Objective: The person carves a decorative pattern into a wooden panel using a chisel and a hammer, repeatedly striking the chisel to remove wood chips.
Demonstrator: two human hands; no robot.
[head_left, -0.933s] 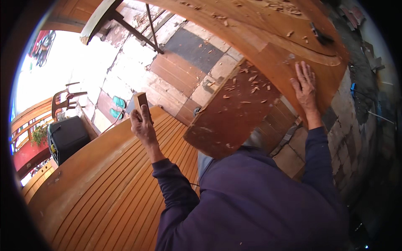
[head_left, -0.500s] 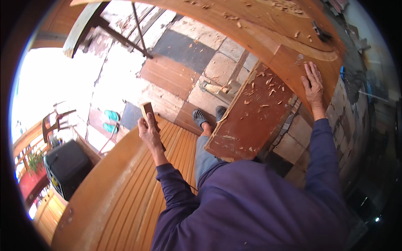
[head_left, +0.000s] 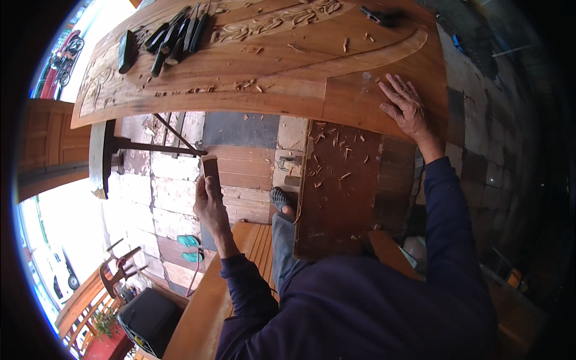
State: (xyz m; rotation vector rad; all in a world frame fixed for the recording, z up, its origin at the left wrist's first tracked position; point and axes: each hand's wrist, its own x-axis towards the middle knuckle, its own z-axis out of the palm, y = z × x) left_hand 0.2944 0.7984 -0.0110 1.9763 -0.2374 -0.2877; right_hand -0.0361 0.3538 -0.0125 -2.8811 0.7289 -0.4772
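My left hand (head_left: 211, 204) is closed around a brown rectangular block (head_left: 210, 168), held upright above the floor left of my legs. I cannot tell whether the block is wood or stone. Fingers spread, my right hand (head_left: 406, 108) rests flat on the right end of a large wooden panel (head_left: 288, 99). Carved leaf relief (head_left: 282, 23) runs along the panel, with wood shavings scattered over it. Several chisels with dark handles (head_left: 174, 39) lie at its upper left, beside a separate dark block (head_left: 126, 51). A small dark tool (head_left: 378, 16) lies near its far right.
A brown board (head_left: 339, 198) with shavings on it stands between my legs and the panel. Behind my left arm is a slatted wooden bench (head_left: 249, 246). Green slippers (head_left: 189, 241), a brown chair (head_left: 117, 273) and a black case (head_left: 150, 318) are at lower left.
My view has swung toward the panel, bringing the chisels and carved relief into sight. The left hand keeps hold of the block; the right hand remains flat on the panel.
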